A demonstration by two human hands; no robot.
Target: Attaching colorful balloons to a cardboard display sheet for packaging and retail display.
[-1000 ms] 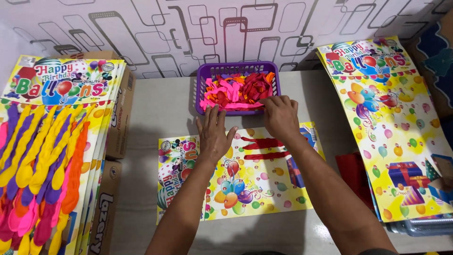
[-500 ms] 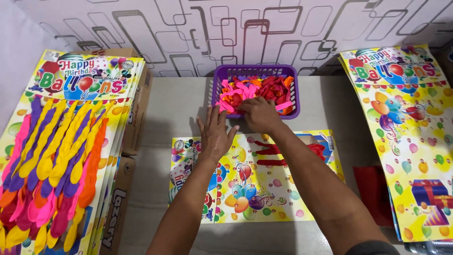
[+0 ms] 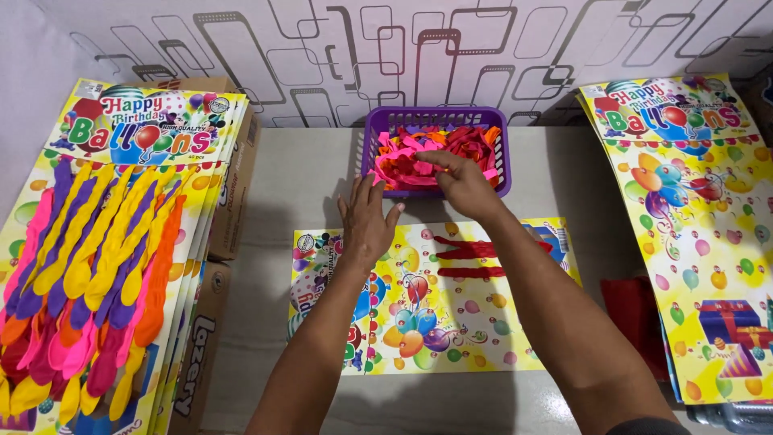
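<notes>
At 12 o'clock on the bench point(image 3: 306, 177), the right hand point(image 3: 463, 184) had moved into the purple basket point(image 3: 435, 119), fingers pinched on a pink balloon point(image 3: 403, 165). Left hand point(image 3: 366, 221) stayed flat, fingers spread, on the printed card point(image 3: 451, 322) at 6 o'clock, carrying two red balloons point(image 3: 471, 259).

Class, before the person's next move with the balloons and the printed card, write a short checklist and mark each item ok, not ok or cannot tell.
1. Left hand flat on the yellow printed balloon card, steadying it: ok.
2. Right hand inside the purple plastic basket, on the loose pink and red balloons: ok.
3. A balloon actually pinched in the right hand: cannot tell.
4. Two red long balloons already on the card: ok.
5. Bare card space beneath them: ok.
</notes>
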